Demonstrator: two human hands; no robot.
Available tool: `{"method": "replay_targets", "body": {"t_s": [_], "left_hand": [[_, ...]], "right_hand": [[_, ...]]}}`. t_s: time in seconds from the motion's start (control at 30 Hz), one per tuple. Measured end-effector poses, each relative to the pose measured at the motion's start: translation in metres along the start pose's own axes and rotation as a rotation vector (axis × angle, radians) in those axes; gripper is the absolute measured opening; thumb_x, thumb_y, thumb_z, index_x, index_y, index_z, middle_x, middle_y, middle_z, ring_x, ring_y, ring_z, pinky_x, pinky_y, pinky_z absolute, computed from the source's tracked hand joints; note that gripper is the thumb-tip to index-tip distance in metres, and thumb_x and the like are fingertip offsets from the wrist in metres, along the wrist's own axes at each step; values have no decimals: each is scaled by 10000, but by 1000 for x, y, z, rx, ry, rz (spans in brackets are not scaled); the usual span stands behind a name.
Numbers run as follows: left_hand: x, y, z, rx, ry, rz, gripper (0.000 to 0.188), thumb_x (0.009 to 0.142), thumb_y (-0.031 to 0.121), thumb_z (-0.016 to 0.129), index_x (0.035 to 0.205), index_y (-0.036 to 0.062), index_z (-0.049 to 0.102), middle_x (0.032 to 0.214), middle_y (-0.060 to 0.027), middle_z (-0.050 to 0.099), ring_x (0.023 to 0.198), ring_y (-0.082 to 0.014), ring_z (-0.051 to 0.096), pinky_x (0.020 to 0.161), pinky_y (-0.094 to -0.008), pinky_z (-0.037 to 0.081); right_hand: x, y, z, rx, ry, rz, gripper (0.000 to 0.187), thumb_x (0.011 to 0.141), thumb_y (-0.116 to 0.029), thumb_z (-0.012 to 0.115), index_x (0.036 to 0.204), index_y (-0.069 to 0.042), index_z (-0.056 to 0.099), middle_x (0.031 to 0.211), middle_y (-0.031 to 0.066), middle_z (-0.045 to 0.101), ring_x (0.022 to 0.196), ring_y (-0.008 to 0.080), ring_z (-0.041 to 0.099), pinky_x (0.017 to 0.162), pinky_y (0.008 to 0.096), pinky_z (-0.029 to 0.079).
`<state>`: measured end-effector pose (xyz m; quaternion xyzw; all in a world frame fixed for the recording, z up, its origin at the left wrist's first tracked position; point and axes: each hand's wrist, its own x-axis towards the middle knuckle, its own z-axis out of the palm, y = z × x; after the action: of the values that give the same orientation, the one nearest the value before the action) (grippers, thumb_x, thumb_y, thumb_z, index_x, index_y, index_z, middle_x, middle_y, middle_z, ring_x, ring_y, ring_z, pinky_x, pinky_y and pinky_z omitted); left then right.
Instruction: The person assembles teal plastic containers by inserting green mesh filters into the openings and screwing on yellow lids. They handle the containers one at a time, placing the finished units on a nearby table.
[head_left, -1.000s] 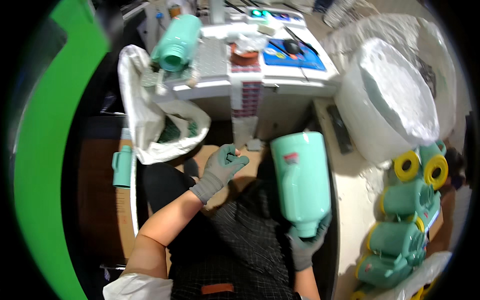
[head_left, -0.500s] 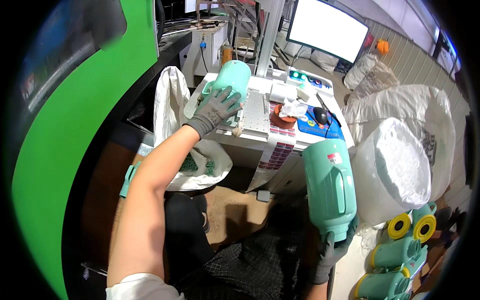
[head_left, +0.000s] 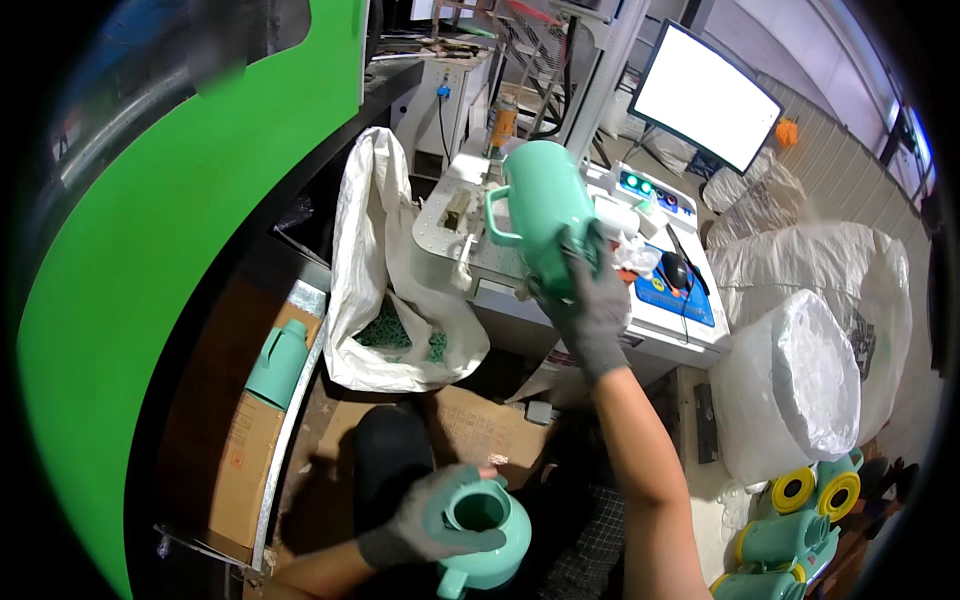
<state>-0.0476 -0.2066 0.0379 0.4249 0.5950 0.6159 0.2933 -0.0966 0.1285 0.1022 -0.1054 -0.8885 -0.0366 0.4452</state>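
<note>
- So, big swap in the last half second: our right hand (head_left: 590, 310) has come up to the bench, and our left hand (head_left: 435, 520) has dropped to the lap.
- Right hand's wrapped around the lower end of a handled mint-green jug (head_left: 548, 195). Jug's base up, leaning, handle pointing left, over the perforated metal plate (head_left: 490, 250). Can't tell whether it's touching the plate or hanging just above.
- Left hand's curled around the neck of a second mint-green jug (head_left: 512, 540) near our knees, open mouth facing up at us.
- A moment ago the left was on the jug lying at the plate and the right had one low by the side table. Looks to us like the two pieces traded places, though the pics skip the actual crossing.
- What that means: if we're reading it right, one jug is off the plate and the other is at it, both firmly held, neither set down.
- Not part of the shuffle: the mint-green jug on the cardboard box (head_left: 278, 365) at left, and the white woven sack (head_left: 360, 230) with green scraps (head_left: 380, 330) inside.
</note>
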Motion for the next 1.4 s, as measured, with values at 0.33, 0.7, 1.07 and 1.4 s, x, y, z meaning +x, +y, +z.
{"method": "replay_targets", "body": {"t_s": [0.33,0.7,1.07,1.4], "left_hand": [[-18,-16,-35,152,128,76,751,724,306,944,1324,12,602,1170,-149,683,1067,-297,661,948,-425,531],[-13,-18,-6,-76,105,45,807,705,237,867,1388,-5,513,1271,-180,600,1096,-276,615,972,-415,511],[12,-29,0,-56,-129,40,756,928,206,769,1533,-34,385,1417,-193,592,1252,-293,572,1077,-429,467],[29,-18,42,-77,-199,32,763,833,280,797,1453,-27,477,1285,-141,609,1141,-226,600,984,-366,497]], "right_hand": [[53,-32,111,-303,-360,32,765,819,-517,772,1507,-340,487,1591,187,407,1045,344,699,778,455,595],[-62,-37,-7,2,-162,-197,617,872,-352,670,1446,-166,542,1505,180,470,1277,343,510,1050,482,442],[-195,74,-437,-888,-257,273,451,875,-283,691,1297,-136,629,1153,103,683,971,297,674,809,441,541],[-468,9,-866,-1518,134,1726,670,862,-541,673,1308,-43,621,1347,265,625,1256,453,589,1065,516,461]]}}
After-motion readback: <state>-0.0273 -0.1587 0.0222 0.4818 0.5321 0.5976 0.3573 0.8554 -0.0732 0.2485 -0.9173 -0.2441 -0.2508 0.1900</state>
